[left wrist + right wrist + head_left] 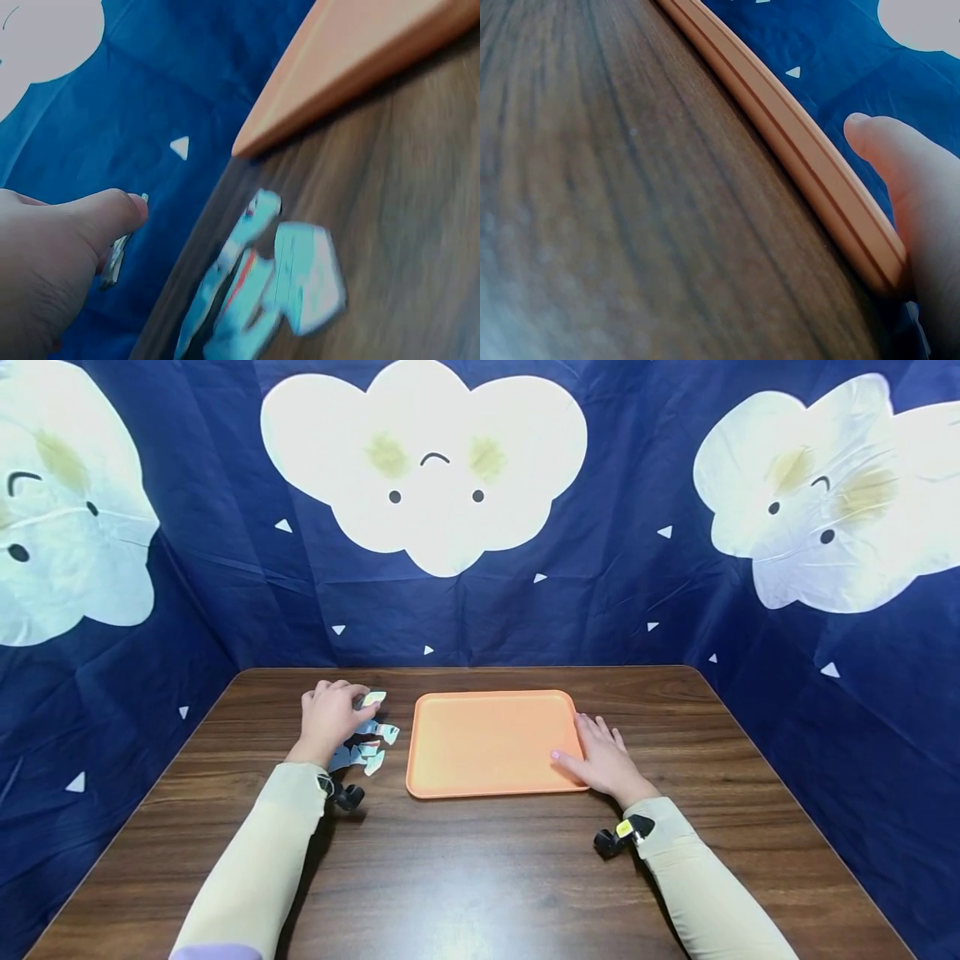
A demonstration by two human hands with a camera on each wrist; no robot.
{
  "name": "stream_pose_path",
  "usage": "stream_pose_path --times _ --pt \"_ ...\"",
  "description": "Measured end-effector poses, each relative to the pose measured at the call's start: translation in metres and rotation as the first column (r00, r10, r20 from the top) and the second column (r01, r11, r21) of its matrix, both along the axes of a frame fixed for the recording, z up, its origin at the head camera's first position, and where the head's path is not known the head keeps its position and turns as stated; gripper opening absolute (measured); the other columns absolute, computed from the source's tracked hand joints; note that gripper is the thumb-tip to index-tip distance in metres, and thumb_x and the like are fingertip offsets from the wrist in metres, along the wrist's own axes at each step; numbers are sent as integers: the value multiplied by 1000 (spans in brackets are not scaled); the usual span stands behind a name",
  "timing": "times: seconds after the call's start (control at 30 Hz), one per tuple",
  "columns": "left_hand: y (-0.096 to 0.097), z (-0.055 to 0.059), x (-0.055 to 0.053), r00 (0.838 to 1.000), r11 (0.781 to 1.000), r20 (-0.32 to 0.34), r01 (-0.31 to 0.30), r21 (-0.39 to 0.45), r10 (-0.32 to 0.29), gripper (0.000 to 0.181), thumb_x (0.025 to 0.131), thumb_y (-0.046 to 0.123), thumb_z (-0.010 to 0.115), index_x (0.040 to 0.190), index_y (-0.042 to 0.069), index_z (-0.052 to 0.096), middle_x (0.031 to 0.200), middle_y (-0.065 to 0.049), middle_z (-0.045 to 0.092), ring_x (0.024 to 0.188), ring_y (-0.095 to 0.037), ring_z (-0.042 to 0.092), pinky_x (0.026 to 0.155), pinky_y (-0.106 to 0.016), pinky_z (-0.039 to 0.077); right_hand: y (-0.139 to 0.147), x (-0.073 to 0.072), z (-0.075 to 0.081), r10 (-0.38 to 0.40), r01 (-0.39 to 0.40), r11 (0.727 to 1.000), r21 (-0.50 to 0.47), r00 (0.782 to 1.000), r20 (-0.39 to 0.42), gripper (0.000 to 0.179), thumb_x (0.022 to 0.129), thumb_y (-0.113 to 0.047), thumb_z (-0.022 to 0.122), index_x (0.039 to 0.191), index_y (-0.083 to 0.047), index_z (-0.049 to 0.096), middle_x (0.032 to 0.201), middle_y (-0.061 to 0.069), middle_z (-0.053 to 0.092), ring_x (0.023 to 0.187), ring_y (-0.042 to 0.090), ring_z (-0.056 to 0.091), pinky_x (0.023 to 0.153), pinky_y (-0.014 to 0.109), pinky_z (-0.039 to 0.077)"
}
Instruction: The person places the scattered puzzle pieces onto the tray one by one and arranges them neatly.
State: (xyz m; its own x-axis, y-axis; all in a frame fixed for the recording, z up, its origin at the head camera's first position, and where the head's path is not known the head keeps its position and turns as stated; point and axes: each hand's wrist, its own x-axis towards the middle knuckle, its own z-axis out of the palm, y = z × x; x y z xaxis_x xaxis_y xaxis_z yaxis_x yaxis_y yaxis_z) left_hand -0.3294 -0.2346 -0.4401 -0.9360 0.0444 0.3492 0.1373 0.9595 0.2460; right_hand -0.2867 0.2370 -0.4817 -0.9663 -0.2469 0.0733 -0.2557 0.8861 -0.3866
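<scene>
My left hand (330, 717) pinches a small, pale puzzle piece (372, 698) between thumb and fingers, at the left of the table. In the left wrist view that puzzle piece (115, 262) shows edge-on below the thumb tip. Beneath and beside this hand lie several light-blue puzzle pieces (375, 763), close together and partly overlapping. An orange rectangular tray (487, 743) lies flat in the middle. At its right edge rests my right hand (606, 760), fingers extended along the outside and thumb over the tray's inner side. From the right wrist, the thumb (900, 161) shows above the rim.
The brown wooden table (465, 877) has its far edge just behind the tray. Dark blue cloth (615, 602) with white clouds hangs behind and at both sides. Each wrist wears a small black camera, such as the left camera (347, 795).
</scene>
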Motion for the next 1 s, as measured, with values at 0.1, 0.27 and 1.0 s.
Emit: stream_pose_path --times 0.1,0.27,1.0 --pt "11 3 -2 1000 1000 -1 30 6 -30 43 90 41 73 119 9 73 113 -14 69 104 -38 51 97 -67 32 0 -1 -1 0 0 1000 1 1000 0 104 91 -74 48 160 -1 21 164 20 24 152 43 13 118 64 6" --pt "28 3 -5 997 997 -2 76 17 -76 43 89 41 74 120 11 73 109 -12 70 102 -36 52 98 -65 32 0 0 0 1 -1 1000 2 1000 -2 104 91 -74 49 160 -1 21 164 21 25 152 43 14 118 64 6" --pt "80 -6 -11 978 979 47 200 44 -201 39 90 42 74 121 20 75 117 -7 69 103 -34 54 98 -59 36 -2 2 1 4 -4 1000 1 1000 0 103 92 -72 50 159 0 22 164 21 25 152 42 14 118 64 6"
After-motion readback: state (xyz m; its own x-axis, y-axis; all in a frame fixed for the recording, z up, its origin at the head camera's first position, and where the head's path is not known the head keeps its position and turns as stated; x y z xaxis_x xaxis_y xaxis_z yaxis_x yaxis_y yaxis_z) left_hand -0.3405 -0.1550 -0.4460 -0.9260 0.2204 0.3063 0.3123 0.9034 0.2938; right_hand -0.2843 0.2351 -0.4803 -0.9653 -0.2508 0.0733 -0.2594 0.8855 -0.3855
